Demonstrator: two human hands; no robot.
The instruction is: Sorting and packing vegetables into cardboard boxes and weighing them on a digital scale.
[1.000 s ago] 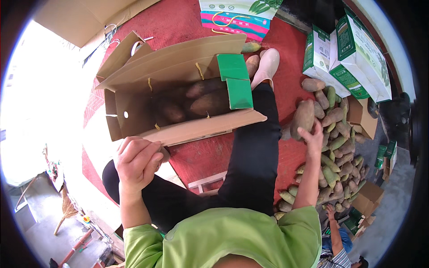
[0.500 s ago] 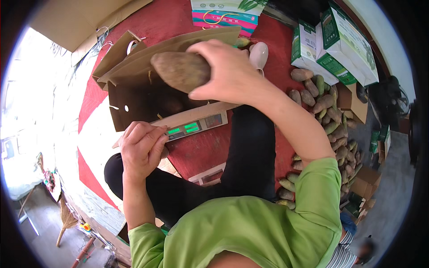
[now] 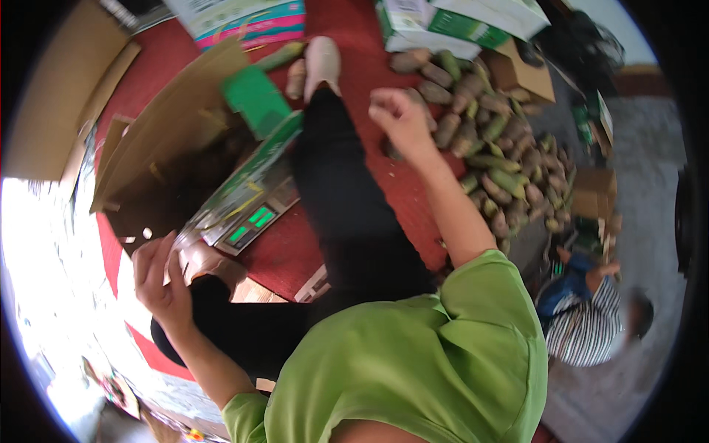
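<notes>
My left hand point(image 3: 159, 279) is at the near left corner of an open cardboard box point(image 3: 140, 177), its fingers bent but apart, with nothing plainly in them. The box stands tilted in view on a digital scale point(image 3: 255, 225) with lit green digits. A green flap point(image 3: 255, 96) sticks up at its far end. Inside it is dark, so I cannot make out the contents well. My right hand point(image 3: 405, 124) is out over the red mat, slightly blurred, thumb and fingers curved apart and seemingly holding nothing. Just beyond it begins a pile of brown and greenish tubers point(image 3: 509, 177).
My outstretched leg point(image 3: 332, 192) lies between box and pile. Several printed cartons point(image 3: 450, 29) stand behind the pile; a pink-and-blue carton point(image 3: 251, 29) is at the back. Another person in a striped shirt point(image 3: 587, 325) is at lower right. Loose tubers point(image 3: 295, 80) lie by my foot.
The brown tuber that my right hand held over the box is out of that hand. My right hand has moved right, toward the pile. The view has turned to the right.
</notes>
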